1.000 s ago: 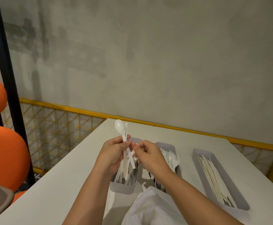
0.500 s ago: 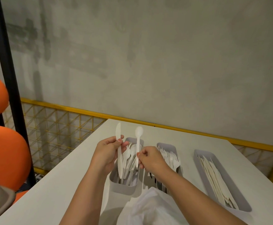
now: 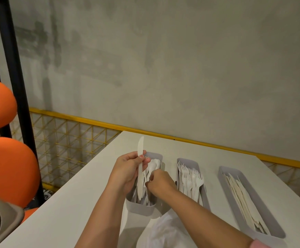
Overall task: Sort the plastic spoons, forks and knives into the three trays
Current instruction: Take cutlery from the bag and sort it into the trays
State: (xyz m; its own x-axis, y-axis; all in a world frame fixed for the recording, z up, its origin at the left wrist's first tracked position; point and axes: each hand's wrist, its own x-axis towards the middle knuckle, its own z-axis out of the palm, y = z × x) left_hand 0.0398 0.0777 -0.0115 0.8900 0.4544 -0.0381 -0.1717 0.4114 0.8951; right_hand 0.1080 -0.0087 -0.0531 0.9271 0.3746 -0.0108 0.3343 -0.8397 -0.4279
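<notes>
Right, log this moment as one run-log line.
left hand: holds knife | right hand: at spoon tray, grip unclear | knife tray: far right

white knife; grey trays

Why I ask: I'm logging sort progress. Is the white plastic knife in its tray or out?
Out. The left hand grips the white plastic knife, blade up, over the grey spoon tray; the grey knife tray sits apart.
</notes>
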